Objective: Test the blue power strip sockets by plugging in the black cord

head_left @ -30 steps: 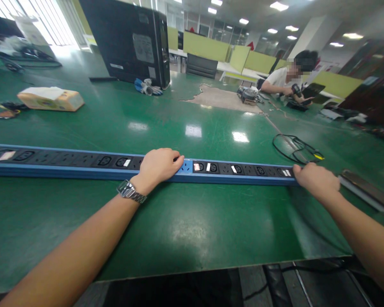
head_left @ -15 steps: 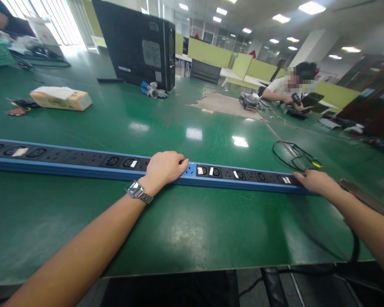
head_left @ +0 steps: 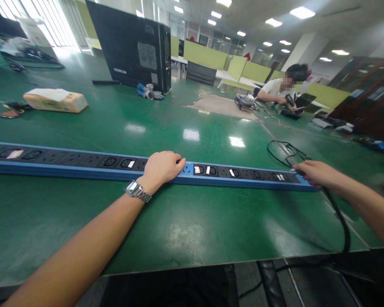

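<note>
A long blue power strip [head_left: 233,181] with black sockets, several bearing small white labels, lies across the green table. My left hand [head_left: 164,166], with a metal watch at its wrist, is closed over the strip near its blue middle socket. Over the strip's right end is my right hand [head_left: 316,172], fingers pinched together around the end of a black cable [head_left: 341,217]. A small light-coloured tip shows at its fingertips; the rest is hidden by the hand. The cable hangs from below this hand toward the table's front edge.
Behind my right hand lies a coiled black cable [head_left: 277,149]. Farther back are a tissue pack [head_left: 56,102], gloves [head_left: 149,91] and a black computer case [head_left: 131,47]. Across the table, a person [head_left: 275,91] holds a dark tool. Another person's arm shows at the upper left.
My right hand has lifted from the strip's right end, uncovering its blue end piece, and now holds the cable. My left hand stays on the strip. The view has shifted slightly.
</note>
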{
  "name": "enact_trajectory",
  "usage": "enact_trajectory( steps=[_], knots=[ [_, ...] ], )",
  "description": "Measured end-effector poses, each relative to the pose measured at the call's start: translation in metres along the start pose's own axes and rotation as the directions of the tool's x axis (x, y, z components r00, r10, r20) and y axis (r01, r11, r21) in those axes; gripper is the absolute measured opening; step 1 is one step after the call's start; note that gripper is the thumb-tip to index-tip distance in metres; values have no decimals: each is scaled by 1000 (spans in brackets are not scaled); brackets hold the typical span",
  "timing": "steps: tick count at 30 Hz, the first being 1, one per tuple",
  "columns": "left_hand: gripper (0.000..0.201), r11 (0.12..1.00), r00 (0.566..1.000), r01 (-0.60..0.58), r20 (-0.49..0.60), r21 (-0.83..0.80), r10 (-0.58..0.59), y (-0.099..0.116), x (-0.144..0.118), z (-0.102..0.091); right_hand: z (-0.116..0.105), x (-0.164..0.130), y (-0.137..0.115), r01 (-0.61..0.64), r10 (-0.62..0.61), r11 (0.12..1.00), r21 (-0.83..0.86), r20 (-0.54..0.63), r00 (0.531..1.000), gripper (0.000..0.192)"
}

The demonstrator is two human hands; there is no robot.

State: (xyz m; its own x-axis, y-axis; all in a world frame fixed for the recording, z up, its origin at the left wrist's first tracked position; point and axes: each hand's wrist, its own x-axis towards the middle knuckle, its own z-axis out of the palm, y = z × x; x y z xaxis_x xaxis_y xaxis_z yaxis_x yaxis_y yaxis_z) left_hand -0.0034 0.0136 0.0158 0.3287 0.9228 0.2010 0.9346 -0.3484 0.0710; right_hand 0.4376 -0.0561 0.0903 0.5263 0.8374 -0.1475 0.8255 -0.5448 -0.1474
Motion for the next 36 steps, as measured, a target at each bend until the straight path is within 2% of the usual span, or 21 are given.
enact_trajectory(
  steps=[3, 7, 14, 21, 26, 31, 36],
  knots=[
    [52, 1000, 1000, -3, -7, -9, 3, -1, 0, 1, 15, -14, -28, 116, -115, 993, -2, 149, 982, 43],
    [53, 1000, 1000, -4, -9, -17, 4, -2, -1, 1, 27, -10, -53, 241, -196, 954, -177, 240, 951, 48],
    [53, 1000, 1000, -16, -17, -7, 16, -3, 0, 2, 34, 15, -63, 265, -193, 896, -357, 225, 955, 51],
    [53, 1000, 999, -25, -28, 0, 25, -4, 0, 4, 32, 18, -70, 280, -145, 860, -426, 321, 936, 59],
    [52, 1000, 999, -26, -38, -6, 26, -4, -1, 3, 43, 14, -71, 338, -240, 787, -516, 249, 938, 56],
    [52, 1000, 999, -20, -30, -15, 19, -4, -1, 4, 57, 7, -59, 323, -266, 808, -494, 184, 946, 56],
    [51, 999, 999, -20, -31, -28, 19, -4, -1, 4, 69, 0, -53, 248, -245, 827, -505, 73, 967, 55]
  ],
)
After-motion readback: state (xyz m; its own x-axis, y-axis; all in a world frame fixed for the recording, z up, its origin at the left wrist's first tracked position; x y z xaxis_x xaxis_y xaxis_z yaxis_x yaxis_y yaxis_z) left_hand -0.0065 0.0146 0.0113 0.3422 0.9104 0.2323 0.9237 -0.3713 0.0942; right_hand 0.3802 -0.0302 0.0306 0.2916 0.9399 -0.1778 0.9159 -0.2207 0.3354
